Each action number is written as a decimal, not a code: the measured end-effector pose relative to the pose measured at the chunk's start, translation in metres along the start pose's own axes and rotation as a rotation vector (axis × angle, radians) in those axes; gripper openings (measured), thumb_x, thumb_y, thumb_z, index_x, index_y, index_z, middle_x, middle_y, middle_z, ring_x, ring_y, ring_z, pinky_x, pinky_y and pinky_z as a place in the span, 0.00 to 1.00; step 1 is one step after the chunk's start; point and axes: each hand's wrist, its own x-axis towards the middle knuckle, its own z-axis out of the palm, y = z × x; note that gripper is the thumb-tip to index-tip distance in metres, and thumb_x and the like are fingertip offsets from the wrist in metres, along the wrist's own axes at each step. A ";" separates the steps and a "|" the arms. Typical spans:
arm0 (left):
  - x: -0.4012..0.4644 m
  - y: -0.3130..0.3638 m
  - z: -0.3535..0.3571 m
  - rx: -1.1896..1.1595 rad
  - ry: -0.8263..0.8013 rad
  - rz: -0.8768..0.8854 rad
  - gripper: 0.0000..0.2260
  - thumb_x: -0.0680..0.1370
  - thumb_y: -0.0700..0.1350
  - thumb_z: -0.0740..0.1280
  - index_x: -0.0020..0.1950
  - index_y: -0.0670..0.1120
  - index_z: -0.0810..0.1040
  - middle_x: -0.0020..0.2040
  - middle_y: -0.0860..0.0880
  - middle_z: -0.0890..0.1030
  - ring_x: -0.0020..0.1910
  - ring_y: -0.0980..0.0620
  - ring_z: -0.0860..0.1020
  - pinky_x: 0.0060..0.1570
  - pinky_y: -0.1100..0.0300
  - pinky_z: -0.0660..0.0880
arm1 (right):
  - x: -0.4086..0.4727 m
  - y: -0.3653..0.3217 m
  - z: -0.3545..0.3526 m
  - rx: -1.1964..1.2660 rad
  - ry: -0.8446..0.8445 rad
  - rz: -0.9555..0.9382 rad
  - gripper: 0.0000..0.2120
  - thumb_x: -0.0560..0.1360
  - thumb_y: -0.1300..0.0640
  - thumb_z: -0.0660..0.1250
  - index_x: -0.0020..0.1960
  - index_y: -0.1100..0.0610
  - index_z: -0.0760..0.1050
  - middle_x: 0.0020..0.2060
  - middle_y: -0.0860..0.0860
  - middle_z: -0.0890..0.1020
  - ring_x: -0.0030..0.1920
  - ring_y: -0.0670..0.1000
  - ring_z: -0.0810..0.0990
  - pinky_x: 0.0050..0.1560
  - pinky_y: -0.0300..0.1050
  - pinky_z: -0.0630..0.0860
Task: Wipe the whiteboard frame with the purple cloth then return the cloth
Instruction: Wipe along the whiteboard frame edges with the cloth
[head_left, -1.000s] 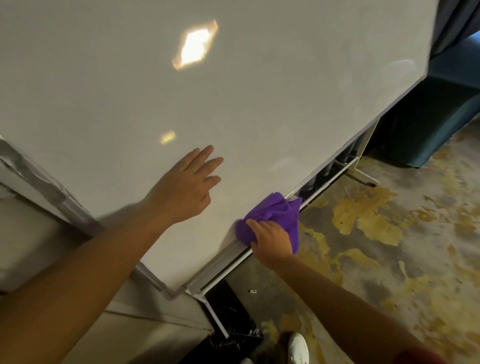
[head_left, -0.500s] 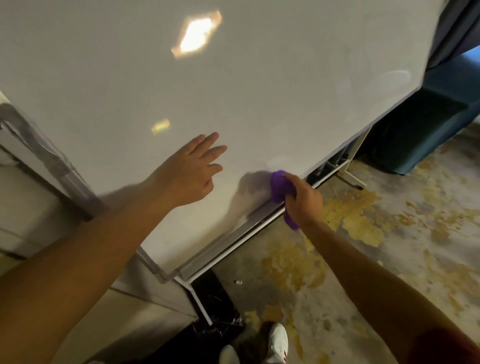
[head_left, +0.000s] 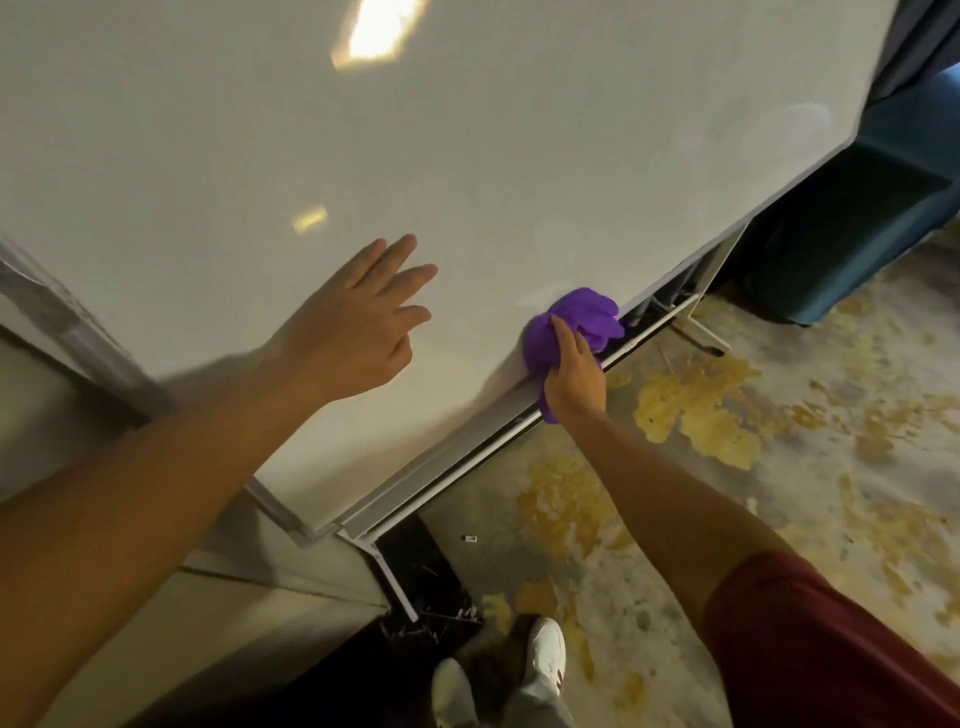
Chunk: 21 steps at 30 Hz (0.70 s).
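Purple cloth, soft and bunched into a loose wad, pressed against the lower edge of the big white glossy whiteboard, right where the panel meets its pale metal bottom frame rail. Right hand clamped over it, fingers curled tight into the fabric, a frill of purple poking out beyond the fingertips and a small tail hanging below the heel of the palm. Left hand flat on the board face, fingers spread and apart, gripping nothing, apparently bracing the panel. Now the key geometry: frame rail running on a long diagonal, from the near corner low and centre up and away to the far right end by the dark blue upholstered seat. Cloth sitting roughly midway along that line, wad leading the fingers toward the far end. Plenty of rail ahead, up toward the white stand leg; plenty behind too, back down to the corner. Right hand clearly the one in charge, already on the rail, while the left sits well apart on the panel. Next stroke, at a guess, simply along the rail's own axis, either onward or back, pressure kept down into the channel. Wiping stage only, by the look of it; return of the cloth not yet begun. Mottled grey-and-yellow concrete floor below, white trainers at the bottom edge.
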 end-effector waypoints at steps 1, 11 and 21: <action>0.000 0.000 0.001 0.013 0.001 -0.001 0.24 0.83 0.53 0.52 0.71 0.48 0.80 0.83 0.41 0.64 0.84 0.35 0.55 0.83 0.39 0.53 | 0.000 0.000 0.004 -0.049 0.013 -0.022 0.34 0.72 0.67 0.60 0.74 0.46 0.61 0.70 0.54 0.71 0.62 0.63 0.75 0.54 0.57 0.77; 0.002 0.008 0.008 0.064 0.008 -0.011 0.24 0.84 0.54 0.52 0.71 0.47 0.80 0.83 0.41 0.64 0.84 0.34 0.55 0.82 0.38 0.53 | -0.069 -0.014 0.034 -0.348 -0.151 -0.570 0.26 0.68 0.64 0.72 0.64 0.49 0.74 0.51 0.49 0.82 0.52 0.56 0.81 0.61 0.52 0.74; -0.001 0.005 0.009 0.036 -0.019 -0.006 0.22 0.83 0.56 0.56 0.71 0.48 0.80 0.83 0.42 0.64 0.84 0.35 0.56 0.83 0.39 0.52 | -0.171 -0.093 0.084 -0.207 -0.359 -0.776 0.25 0.69 0.62 0.73 0.63 0.48 0.72 0.50 0.48 0.82 0.53 0.54 0.80 0.61 0.53 0.75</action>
